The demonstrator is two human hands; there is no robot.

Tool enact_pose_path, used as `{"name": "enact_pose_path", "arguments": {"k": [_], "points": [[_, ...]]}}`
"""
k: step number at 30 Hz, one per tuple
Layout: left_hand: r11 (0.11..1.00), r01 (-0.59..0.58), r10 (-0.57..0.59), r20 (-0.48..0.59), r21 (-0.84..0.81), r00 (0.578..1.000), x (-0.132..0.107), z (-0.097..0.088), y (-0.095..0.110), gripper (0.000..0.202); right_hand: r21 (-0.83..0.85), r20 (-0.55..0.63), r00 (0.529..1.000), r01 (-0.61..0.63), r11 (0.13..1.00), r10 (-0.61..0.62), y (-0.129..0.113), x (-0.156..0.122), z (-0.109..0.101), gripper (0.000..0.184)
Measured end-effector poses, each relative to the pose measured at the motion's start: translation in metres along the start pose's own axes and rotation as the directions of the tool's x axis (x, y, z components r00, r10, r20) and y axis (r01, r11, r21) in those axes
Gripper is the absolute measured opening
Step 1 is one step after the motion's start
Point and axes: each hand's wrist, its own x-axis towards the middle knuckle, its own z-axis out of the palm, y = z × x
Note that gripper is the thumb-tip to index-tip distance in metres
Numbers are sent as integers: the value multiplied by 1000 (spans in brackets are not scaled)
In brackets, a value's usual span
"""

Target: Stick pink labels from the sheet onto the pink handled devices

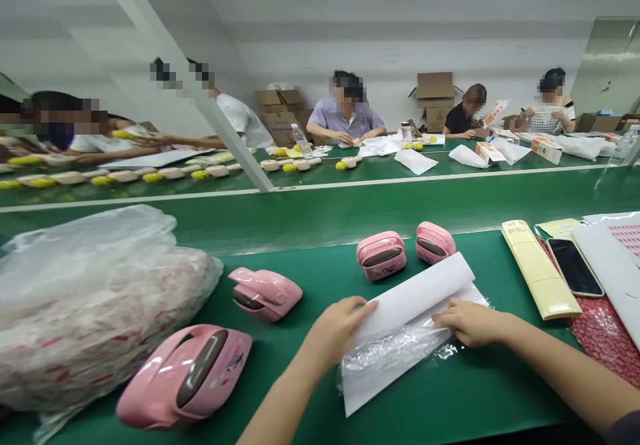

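A white sheet (420, 295), folded over along its upper part, lies at a slant in front of me with crinkled clear plastic film (400, 355) on its lower part. My left hand (336, 330) pinches the sheet's left edge between thumb and fingers. On the other side, my right hand (463, 322) has its fingers closed on the film near the sheet's right end. Two small pink devices with dark panels, one at the centre (382, 255) and one beside it (435, 242), stand just beyond the sheet. Another pink device (265, 293) and a larger-looking one (187, 375) rest to the left.
A bulky clear plastic bag (115, 312) fills the table's left side. At right lie a cream-coloured strip stack (540, 268), a phone (575, 266), papers (613, 252) and red bubble wrap (605, 335). Across a green ledge (320, 208), several people work among yellow-tipped items.
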Motion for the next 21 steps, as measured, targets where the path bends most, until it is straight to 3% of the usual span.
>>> {"name": "enact_pose_path", "arguments": {"k": [2, 5, 9, 13, 17, 19, 21], "points": [[991, -107, 105, 31, 80, 994, -3, 9, 7, 43, -14, 13, 1000, 4, 1000, -4, 0, 0, 1, 41], [961, -202, 187, 95, 189, 978, -11, 20, 12, 60, -30, 41, 999, 31, 999, -30, -5, -5, 1, 37], [984, -62, 35, 157, 169, 987, -13, 20, 14, 49, -19, 75, 996, 53, 998, -52, -10, -14, -1, 34], [992, -34, 5, 225, 123, 974, -12, 8, 19, 56, 70, 124, 991, 33, 997, -41, -6, -23, -4, 34], [986, 110, -74, 266, -123, 961, -10, -9, 22, 45, 188, 222, 974, 1, 982, -44, -8, -36, -18, 30], [953, 182, -102, 308, -243, 946, -7, -16, 23, 40, 195, 164, 984, 30, 980, -63, -16, -40, -30, 33], [922, 210, -85, 356, -327, 931, -5, -21, 23, 36, 139, 4, 994, 104, 985, -106, -23, -39, -40, 43]]}}
